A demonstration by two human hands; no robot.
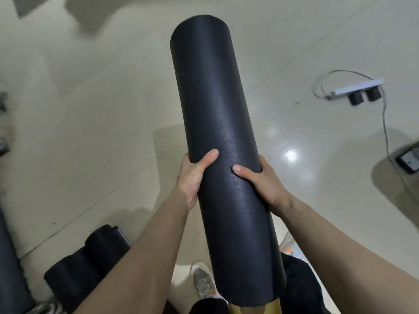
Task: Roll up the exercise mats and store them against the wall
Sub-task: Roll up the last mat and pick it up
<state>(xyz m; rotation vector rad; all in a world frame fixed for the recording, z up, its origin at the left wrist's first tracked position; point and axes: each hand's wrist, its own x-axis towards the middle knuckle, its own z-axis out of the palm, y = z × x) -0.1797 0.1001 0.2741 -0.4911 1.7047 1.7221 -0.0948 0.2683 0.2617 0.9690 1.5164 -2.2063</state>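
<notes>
We are holding the rolled mat [217, 132] off the floor [102, 109] in both hands. Its far end is tilting up and away from us, and its near end is hanging down by our legs. Our left hand [192, 177] is wrapping one side of the roll and our right hand [263, 186] the other, just opposite. The fingers [209, 158] are clamping on the foam, with the thumbs pressing across the front and the rest curling out of sight behind.

We are judging the roll to be light, springy foam. Its pebbled skin is probably giving good friction, but it is likely yielding under a squeeze, and the outer flap could be loosening if we relax. We are gripping below the middle, so the long upper part is levering against our wrists; a hold nearer the middle should balance it better.

A gold layer [247, 308] is peeking from the near end. A second roll [90, 264] is lying on the floor at its near left.
</notes>
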